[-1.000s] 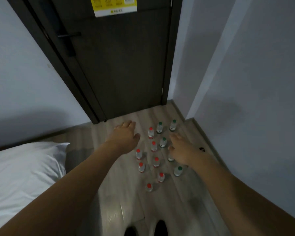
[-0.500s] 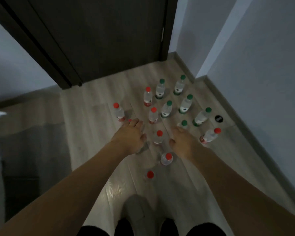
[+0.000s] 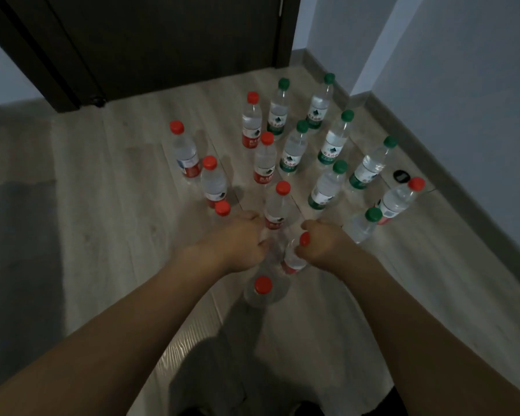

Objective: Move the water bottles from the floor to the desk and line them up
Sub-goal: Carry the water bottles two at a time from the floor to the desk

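Both arms reach down from the lower edge of the frame toward a cluster of water bottles standing upright on the wooden floor, in the centre and upper right of the frame.

The left hand is curled, knuckles up, beside a red-capped bottle at its upper left edge. The body of that bottle is hidden behind the hand, so I cannot tell whether the fingers actually hold it.

The right hand is curled round the neck of another red-capped bottle. Its cap shows at the left edge of the hand and its red label just below.

Between the two hands, a little higher in the frame, stands a bottle with a red cap, close to both sets of knuckles. Just below the hands, a bottle seen from above stands between the forearms.

The rest of the cluster spreads toward the upper right. Red-capped bottles stand more to the left, and green-capped bottles more to the right. One green-capped bottle stands just right of the right hand.

A dark door fills the top of the frame, and pale walls run down the right side. A small black round object lies on the floor near the right skirting.
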The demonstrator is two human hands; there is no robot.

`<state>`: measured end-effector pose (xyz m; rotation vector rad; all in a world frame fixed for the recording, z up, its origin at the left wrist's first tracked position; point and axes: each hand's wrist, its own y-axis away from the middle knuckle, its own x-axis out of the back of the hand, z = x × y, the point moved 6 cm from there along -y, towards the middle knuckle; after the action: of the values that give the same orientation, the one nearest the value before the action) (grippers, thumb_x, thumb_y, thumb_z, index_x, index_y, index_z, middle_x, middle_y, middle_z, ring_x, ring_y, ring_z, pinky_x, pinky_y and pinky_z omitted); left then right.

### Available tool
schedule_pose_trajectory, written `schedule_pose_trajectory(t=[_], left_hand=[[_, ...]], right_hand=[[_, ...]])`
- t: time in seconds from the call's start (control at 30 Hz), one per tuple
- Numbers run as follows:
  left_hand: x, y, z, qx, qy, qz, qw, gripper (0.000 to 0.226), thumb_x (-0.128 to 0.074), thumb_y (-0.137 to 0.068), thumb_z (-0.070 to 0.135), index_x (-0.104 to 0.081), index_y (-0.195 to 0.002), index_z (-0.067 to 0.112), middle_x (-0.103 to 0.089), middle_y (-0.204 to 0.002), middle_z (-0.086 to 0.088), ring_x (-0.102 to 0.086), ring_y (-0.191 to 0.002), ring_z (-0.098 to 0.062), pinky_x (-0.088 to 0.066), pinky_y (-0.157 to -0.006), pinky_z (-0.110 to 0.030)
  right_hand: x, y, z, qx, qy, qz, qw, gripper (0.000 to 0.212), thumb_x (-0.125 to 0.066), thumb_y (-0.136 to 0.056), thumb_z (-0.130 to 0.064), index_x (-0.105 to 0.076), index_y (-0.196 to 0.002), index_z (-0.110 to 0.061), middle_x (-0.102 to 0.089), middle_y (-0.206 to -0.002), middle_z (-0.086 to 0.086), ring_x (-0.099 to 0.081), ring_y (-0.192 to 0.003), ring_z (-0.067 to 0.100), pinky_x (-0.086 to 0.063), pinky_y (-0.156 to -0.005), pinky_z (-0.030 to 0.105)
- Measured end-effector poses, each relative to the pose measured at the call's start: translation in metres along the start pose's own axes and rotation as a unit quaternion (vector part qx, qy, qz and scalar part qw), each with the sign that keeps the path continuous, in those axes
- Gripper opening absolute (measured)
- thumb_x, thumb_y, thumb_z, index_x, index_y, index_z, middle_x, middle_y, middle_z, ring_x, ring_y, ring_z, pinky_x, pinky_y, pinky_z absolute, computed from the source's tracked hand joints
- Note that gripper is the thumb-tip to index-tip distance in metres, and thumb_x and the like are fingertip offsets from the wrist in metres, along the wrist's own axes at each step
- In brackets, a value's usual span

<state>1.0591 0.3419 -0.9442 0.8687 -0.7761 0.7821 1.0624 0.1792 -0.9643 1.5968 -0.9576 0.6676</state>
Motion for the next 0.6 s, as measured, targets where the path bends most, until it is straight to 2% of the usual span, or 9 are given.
schedule_pose_trajectory(t=[0.2,0.27,0.33,0.47,0.6], left_hand=[[-0.016,0.019,0.022,-0.011,-0.052,-0.07,0.996,0.055,-0.046,-0.092,0.059,-0.055,-0.119,0.012,-0.054,-0.118,-0.009,-0.052,-0.096,-0.024,-0.047,-0.083,-0.04],[-0.026,0.022,0.025,-0.013,-0.094,-0.084,0.992,0.055,-0.05,-0.089,0.059,-0.052,-0.118,0.012,-0.055,-0.116,-0.01,-0.052,-0.09,-0.024,-0.043,-0.072,-0.035],[-0.036,0.024,0.024,-0.007,-0.132,-0.093,0.987,0.052,-0.054,-0.089,0.055,-0.049,-0.118,0.013,-0.058,-0.114,-0.01,-0.053,-0.09,-0.023,-0.039,-0.069,-0.033],[-0.05,0.022,0.02,0.002,-0.162,-0.082,0.983,0.05,-0.055,-0.091,0.051,-0.046,-0.121,0.012,-0.061,-0.115,-0.012,-0.059,-0.101,-0.029,-0.043,-0.07,-0.035],[-0.063,0.018,0.022,-0.012,-0.182,-0.077,0.98,0.044,-0.054,-0.092,0.046,-0.048,-0.12,0.011,-0.061,-0.116,-0.013,-0.06,-0.104,-0.031,-0.043,-0.073,-0.036]], right_hand=[[0.004,-0.001,-0.007,0.019,0.058,0.005,0.998,0.045,-0.056,-0.089,-0.026,-0.046,-0.129,-0.009,-0.047,-0.123,0.018,-0.052,-0.112,0.032,-0.043,-0.089,0.034],[-0.006,0.001,-0.014,0.028,0.082,-0.002,0.996,0.043,-0.055,-0.09,-0.021,-0.045,-0.128,-0.007,-0.046,-0.124,0.018,-0.053,-0.11,0.033,-0.043,-0.086,0.035],[-0.011,0.002,-0.017,0.025,0.097,0.01,0.995,0.042,-0.055,-0.09,-0.021,-0.045,-0.127,-0.006,-0.044,-0.123,0.019,-0.054,-0.108,0.035,-0.044,-0.086,0.037],[-0.01,0.001,-0.013,0.002,0.12,0.045,0.992,0.04,-0.051,-0.092,-0.022,-0.041,-0.128,-0.006,-0.042,-0.125,0.02,-0.052,-0.111,0.038,-0.046,-0.09,0.042],[-0.015,-0.003,-0.004,-0.004,0.122,0.038,0.992,0.038,-0.048,-0.095,-0.024,-0.042,-0.127,-0.005,-0.045,-0.125,0.02,-0.052,-0.112,0.039,-0.046,-0.09,0.042]])
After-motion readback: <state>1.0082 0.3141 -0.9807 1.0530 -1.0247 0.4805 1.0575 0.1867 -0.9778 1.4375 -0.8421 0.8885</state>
